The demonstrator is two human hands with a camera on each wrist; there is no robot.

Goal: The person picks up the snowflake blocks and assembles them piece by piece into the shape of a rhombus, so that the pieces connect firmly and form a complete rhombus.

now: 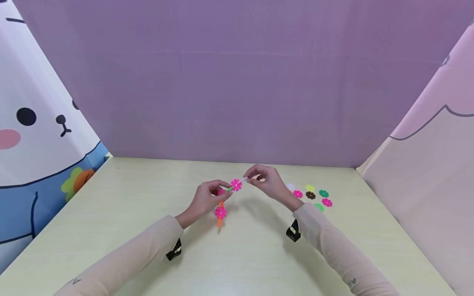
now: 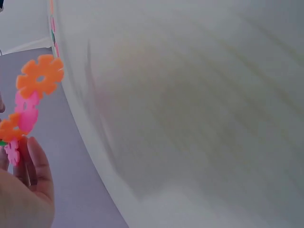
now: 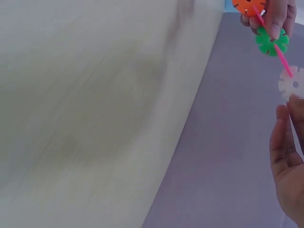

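A chain of notched, flower-shaped plastic discs runs between the two hands above the table. My left hand (image 1: 205, 199) pinches it at a green disc (image 3: 271, 42). Below that hand hang a pink disc (image 1: 220, 212) and an orange disc (image 2: 40, 76), slotted together with others. Toward the right, another pink disc (image 1: 236, 185) stands between the green one and a white disc (image 3: 289, 86). My right hand (image 1: 270, 181) pinches the white disc by its outer edge. The white and pink discs touch at their edges; how deep the slots engage cannot be seen.
On the pale wooden table (image 1: 237, 263), loose discs lie right of the right forearm, among them a yellow disc (image 1: 310, 188), a brown disc (image 1: 310, 195) and a dark green disc (image 1: 324, 193). A purple backdrop (image 1: 237, 90) rises behind, with printed cloths at both sides.
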